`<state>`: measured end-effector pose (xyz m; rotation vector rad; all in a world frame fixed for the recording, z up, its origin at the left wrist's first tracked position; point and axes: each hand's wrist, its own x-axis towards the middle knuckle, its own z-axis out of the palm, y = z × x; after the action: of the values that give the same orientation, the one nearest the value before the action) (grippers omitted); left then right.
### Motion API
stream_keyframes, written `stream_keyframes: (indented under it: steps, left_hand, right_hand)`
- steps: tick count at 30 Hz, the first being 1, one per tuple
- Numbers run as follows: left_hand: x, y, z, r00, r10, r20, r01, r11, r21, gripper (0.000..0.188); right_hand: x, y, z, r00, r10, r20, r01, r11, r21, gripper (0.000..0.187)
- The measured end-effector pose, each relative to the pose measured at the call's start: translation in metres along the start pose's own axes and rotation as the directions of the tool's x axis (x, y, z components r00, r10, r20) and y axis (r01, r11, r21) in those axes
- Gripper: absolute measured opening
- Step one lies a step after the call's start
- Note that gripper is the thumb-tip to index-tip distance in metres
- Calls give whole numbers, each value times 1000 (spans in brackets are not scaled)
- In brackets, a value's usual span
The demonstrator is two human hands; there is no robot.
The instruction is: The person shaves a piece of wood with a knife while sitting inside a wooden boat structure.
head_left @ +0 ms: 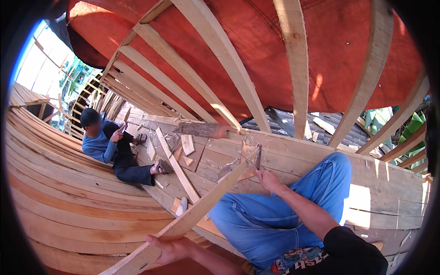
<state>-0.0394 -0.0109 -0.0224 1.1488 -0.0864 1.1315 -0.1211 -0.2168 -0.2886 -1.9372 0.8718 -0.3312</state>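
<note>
A long pale wooden plank (pixel 201 208) runs slantwise from the lower left toward the middle, beside my bent knees. My left hand (pixel 170 249) is closed around its near part, thumb on top. Close to the plank's far end, my right hand (pixel 269 180) is closed on a thin-bladed tool (pixel 249 161) that looks like a knife. The blade points forward and left, and the fist hides its handle. A narrow dark strip (pixel 258 156) stands out just beyond that hand; I cannot tell whether it belongs to the tool.
Another person (pixel 101 142) sits at the left, holding a pale blade-shaped piece (pixel 127 115). Loose boards (pixel 176 165), offcuts (pixel 187 144) and shavings lie on the plank floor (pixel 215 153). Upright wooden ribs (pixel 300 68) rise before a red tarp (pixel 334 59). Curved planking (pixel 82 197) lines the left.
</note>
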Motion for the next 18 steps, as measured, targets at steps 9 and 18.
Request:
stream_keyframes:
  steps: [9, 18]
  left_hand:
    - [0, 1, 8, 998, 65, 6, -66, 998, 26, 63]
    - [9, -10, 0, 1000, 24, -10, -23, 992, 123, 66]
  right_hand:
    - [11, 1, -9, 998, -38, 51, 35, 998, 61, 40]
    - [31, 42, 15, 1000, -31, -5, 31, 999, -23, 42]
